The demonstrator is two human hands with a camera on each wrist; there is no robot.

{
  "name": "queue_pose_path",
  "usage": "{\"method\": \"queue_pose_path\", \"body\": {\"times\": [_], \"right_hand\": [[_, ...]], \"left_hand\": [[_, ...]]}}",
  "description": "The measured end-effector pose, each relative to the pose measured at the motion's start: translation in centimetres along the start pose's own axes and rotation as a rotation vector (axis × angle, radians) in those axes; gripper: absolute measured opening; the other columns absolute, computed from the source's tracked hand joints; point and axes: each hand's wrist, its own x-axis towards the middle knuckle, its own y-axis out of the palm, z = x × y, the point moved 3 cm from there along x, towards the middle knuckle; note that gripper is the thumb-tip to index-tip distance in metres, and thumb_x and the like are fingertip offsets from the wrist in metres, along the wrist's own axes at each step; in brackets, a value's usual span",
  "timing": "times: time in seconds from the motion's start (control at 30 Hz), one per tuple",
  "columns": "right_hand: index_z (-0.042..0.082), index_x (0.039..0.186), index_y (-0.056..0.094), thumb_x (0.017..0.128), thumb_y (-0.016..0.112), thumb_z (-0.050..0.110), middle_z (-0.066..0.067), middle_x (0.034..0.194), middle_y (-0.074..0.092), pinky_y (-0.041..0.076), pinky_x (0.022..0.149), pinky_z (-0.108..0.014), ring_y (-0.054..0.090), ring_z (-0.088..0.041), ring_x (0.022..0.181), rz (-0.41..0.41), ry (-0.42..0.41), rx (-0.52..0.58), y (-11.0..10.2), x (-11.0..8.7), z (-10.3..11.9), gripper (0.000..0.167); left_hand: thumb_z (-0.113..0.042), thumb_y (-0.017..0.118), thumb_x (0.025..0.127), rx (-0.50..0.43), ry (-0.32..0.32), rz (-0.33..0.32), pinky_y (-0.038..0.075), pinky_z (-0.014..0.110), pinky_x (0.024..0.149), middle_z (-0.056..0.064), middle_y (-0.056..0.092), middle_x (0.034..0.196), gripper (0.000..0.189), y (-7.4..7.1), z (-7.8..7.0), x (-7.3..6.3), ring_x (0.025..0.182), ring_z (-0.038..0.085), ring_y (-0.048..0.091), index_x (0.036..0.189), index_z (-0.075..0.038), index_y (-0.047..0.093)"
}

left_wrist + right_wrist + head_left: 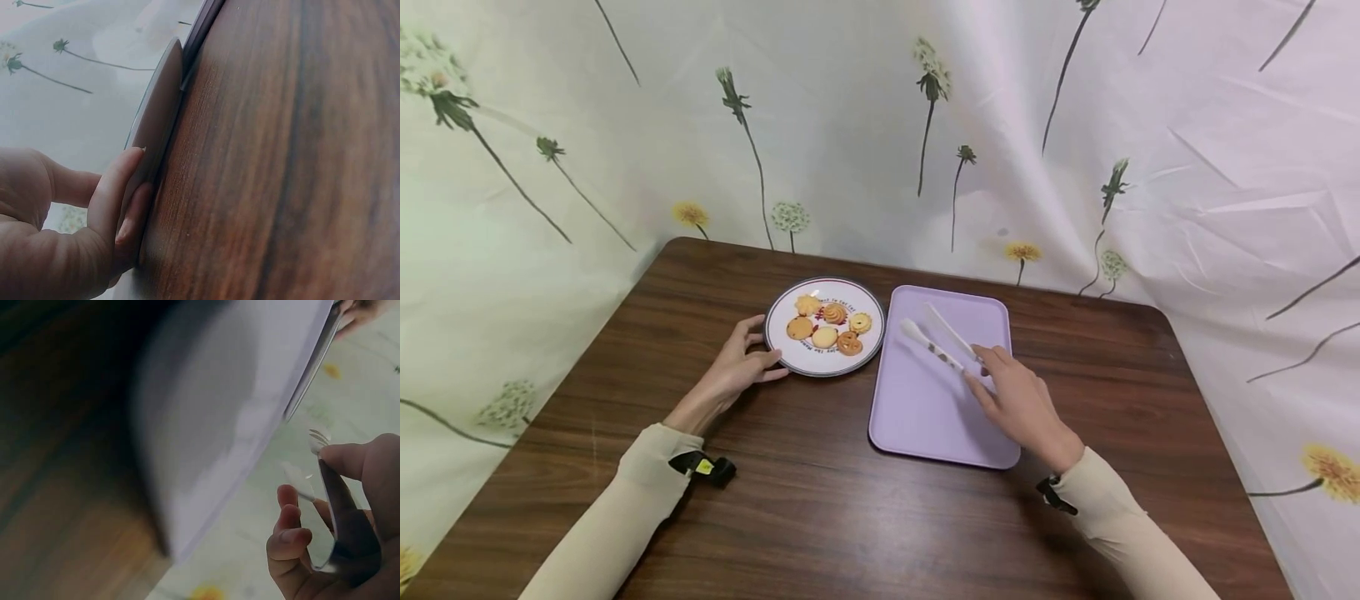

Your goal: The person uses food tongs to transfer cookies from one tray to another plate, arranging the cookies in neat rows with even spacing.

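Observation:
In the head view my left hand grips the left rim of a round white plate with a dark edge. Several cookies of different shapes lie on it. The left wrist view shows my fingers at the plate's edge, close to the tabletop. My right hand holds a pair of white tongs over a purple tray. The tongs' arms stand apart with nothing between their tips. From the right wrist, thumb and fingers hold the bent tongs, one tip pronged like a fork.
Plate and tray stand side by side on a dark wooden table, the plate's right edge close to the tray's left edge. A white cloth printed with dandelions hangs behind and beside the table.

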Motion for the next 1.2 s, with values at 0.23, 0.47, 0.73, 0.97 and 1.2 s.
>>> {"method": "queue_pose_path", "body": {"times": [0.23, 0.47, 0.73, 0.97, 1.2], "right_hand": [[0.009, 0.137, 0.063, 0.102, 0.067, 0.030, -0.009, 0.103, 0.067, 0.053, 0.055, -0.043, 0.064, -0.027, 0.082, -0.065, 0.189, 0.025, -2.0, -1.8, -4.4, 0.041], [0.004, 0.137, 0.062, 0.103, 0.064, 0.025, -0.015, 0.104, 0.067, 0.056, 0.062, -0.058, 0.067, -0.037, 0.091, -0.136, 0.335, -0.003, -3.5, -4.3, -7.6, 0.041], [0.000, 0.139, 0.059, 0.103, 0.061, 0.025, -0.022, 0.113, 0.065, 0.054, 0.056, -0.055, 0.066, -0.044, 0.091, -0.095, 0.444, -0.040, -4.3, -6.5, -10.2, 0.044], [-0.002, 0.139, 0.057, 0.102, 0.060, 0.026, -0.023, 0.111, 0.064, 0.054, 0.057, -0.055, 0.065, -0.045, 0.092, -0.087, 0.526, -0.037, -4.4, -7.6, -11.4, 0.047], [0.000, 0.125, 0.060, 0.099, 0.066, 0.032, -0.017, 0.093, 0.066, 0.046, 0.047, -0.037, 0.064, -0.037, 0.076, -0.029, 0.532, -0.020, -3.9, -7.8, -11.6, 0.042]], "left_hand": [[0.005, 0.048, 0.106, -0.002, -0.005, -0.002, 0.065, 0.023, 0.098, 0.032, 0.010, 0.165, 0.084, 0.0, 0.1, 0.0, 0.138, 0.041, 0.046, 0.168, -0.014, -0.005], [0.006, 0.048, 0.105, 0.003, -0.015, -0.017, 0.065, 0.024, 0.097, 0.032, 0.011, 0.164, 0.084, 0.1, 0.1, 0.1, 0.133, 0.039, 0.051, 0.168, -0.013, -0.004], [0.005, 0.048, 0.105, 0.009, -0.017, -0.021, 0.066, 0.023, 0.096, 0.031, 0.011, 0.165, 0.080, 0.2, 0.0, 0.1, 0.130, 0.037, 0.053, 0.166, -0.008, -0.003], [0.006, 0.048, 0.105, 0.008, -0.014, -0.019, 0.065, 0.024, 0.098, 0.032, 0.011, 0.164, 0.078, 0.2, -0.1, 0.2, 0.127, 0.035, 0.056, 0.165, -0.005, -0.001], [0.007, 0.047, 0.105, 0.004, -0.013, -0.029, 0.066, 0.023, 0.095, 0.032, 0.009, 0.165, 0.078, 0.1, -0.1, 0.2, 0.123, 0.032, 0.057, 0.165, -0.004, -0.001]]}}
